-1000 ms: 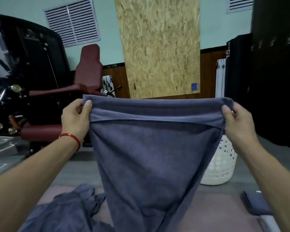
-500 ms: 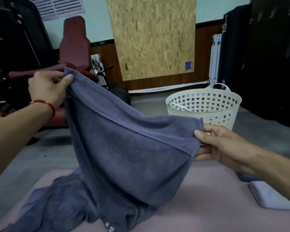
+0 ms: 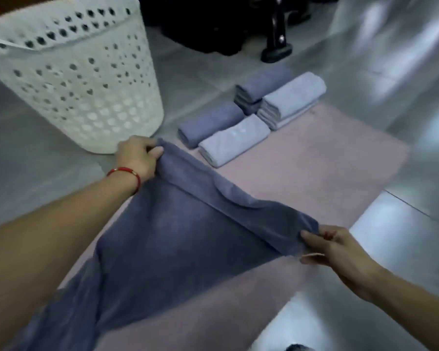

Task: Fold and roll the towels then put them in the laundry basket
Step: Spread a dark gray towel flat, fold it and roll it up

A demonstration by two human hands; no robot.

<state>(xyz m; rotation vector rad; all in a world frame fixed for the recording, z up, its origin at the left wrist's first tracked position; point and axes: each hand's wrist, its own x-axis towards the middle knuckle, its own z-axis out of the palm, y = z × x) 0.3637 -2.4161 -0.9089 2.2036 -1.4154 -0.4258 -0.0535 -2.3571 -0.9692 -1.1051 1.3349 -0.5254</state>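
A dark blue-grey towel stretches low over a pink mat, its top edge folded over. My left hand, with a red bracelet at the wrist, pinches the towel's far corner next to the basket's foot. My right hand pinches the near corner at the mat's right edge. The white perforated laundry basket stands on the floor at the upper left. Several folded towels, dark and light blue, lie in a group at the mat's far end.
Grey glossy floor tiles surround the mat. The black base of gym equipment stands on the floor beyond the folded towels. More of the dark towel cloth trails off the lower left of the view.
The towel has come down from chest height to just above the mat, both hands still on its corners. The view has swung down and right, so the folded towels now show.
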